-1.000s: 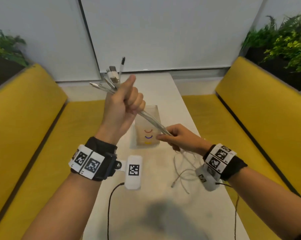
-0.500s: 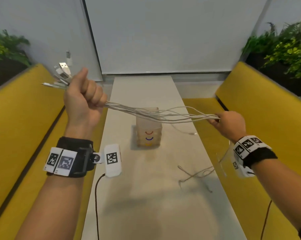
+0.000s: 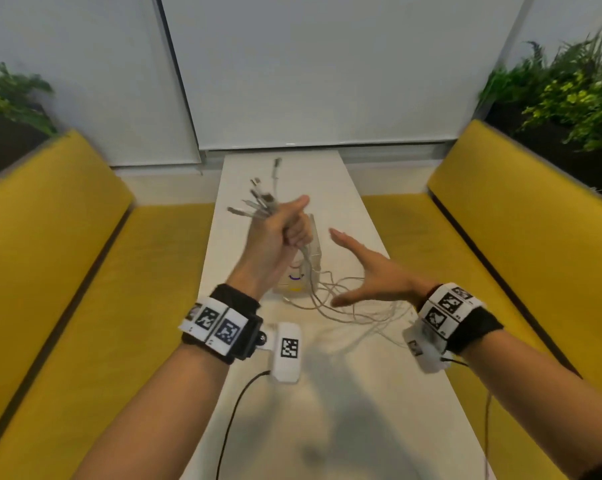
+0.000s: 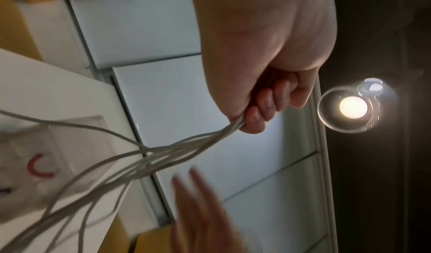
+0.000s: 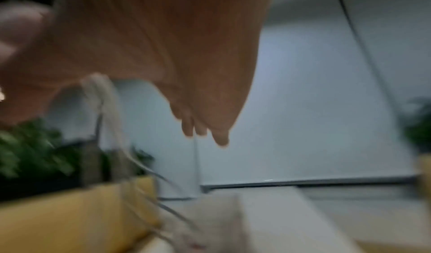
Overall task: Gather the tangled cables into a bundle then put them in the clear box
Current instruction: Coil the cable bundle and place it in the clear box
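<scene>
My left hand (image 3: 285,233) (image 4: 263,102) grips a bundle of thin white cables (image 3: 306,268) (image 4: 163,155) in a fist above the clear box (image 3: 311,258). Several plug ends (image 3: 261,199) fan out above the fist. Below it the cables hang past the box and lie in loose loops (image 3: 358,306) on the white table (image 3: 327,410). My right hand (image 3: 365,271) (image 5: 198,91) is flat with straight fingers, just right of the box and over the loops, holding nothing. The clear box (image 4: 37,157) shows coloured arcs on its side.
Yellow bench seats (image 3: 67,271) run along both sides of the narrow table. Green plants (image 3: 569,95) stand behind the right bench, and more plants (image 3: 12,98) behind the left one. Black wrist-camera leads (image 3: 233,410) trail over the table's near end.
My left hand swung back from the far left to above the box, still gripping the cables. My right hand let go of the stretched strands and came in open; the cables now sag onto the table.
</scene>
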Tool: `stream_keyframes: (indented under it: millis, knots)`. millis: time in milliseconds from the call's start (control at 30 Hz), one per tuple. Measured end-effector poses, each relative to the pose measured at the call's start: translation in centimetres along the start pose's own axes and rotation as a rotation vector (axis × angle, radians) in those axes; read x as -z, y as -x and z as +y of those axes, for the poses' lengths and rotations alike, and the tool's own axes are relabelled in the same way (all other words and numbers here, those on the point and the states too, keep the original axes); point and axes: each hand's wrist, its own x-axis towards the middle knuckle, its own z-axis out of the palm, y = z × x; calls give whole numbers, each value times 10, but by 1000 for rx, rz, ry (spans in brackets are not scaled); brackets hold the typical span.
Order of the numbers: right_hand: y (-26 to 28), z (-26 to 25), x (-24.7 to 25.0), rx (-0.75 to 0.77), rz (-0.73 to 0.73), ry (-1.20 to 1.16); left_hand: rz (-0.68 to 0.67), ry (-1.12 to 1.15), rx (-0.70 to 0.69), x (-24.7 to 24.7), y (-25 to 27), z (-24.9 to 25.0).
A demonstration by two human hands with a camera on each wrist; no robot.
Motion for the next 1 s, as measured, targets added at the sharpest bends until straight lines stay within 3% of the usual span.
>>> stream_keyframes:
  millis: [100, 200, 267, 400, 500, 567, 667, 733, 800, 933, 1000]
  knots:
    - [-12, -36, -28, 205, 116, -400, -60, -10, 39, -26, 3, -16]
    - [-8, -44, -45, 149, 160, -608, -141, 1, 56, -36, 7, -9]
    - [-1, -38, -52, 76, 95, -637, -153, 50, 78, -36, 11, 0]
    - [0, -35, -52, 8, -7, -430, -250, 71, 83, -38, 28, 8]
    - [-3, -31, -47, -18, -10, -252, -488, 46, 132, -40, 40, 7]
    - [-5, -28, -33, -29, -71, -90, -671, -9, 254, -37, 50, 6]
    - [-8, -23, -2, -73, -113, 177, -836, -436, 441, -32, 63, 7]
    - [-11, -21, 12, -85, -148, 284, -779, -911, 522, -26, 65, -2]
    - [-16, -19, 20, -96, -238, 307, -715, -1195, 512, -16, 60, -23]
    - [-14, -27, 26, -131, -371, 66, -427, -1421, 433, 19, 44, -62]
    - [-13, -26, 20, -148, -356, 44, -325, -1382, 383, 24, 40, -67]
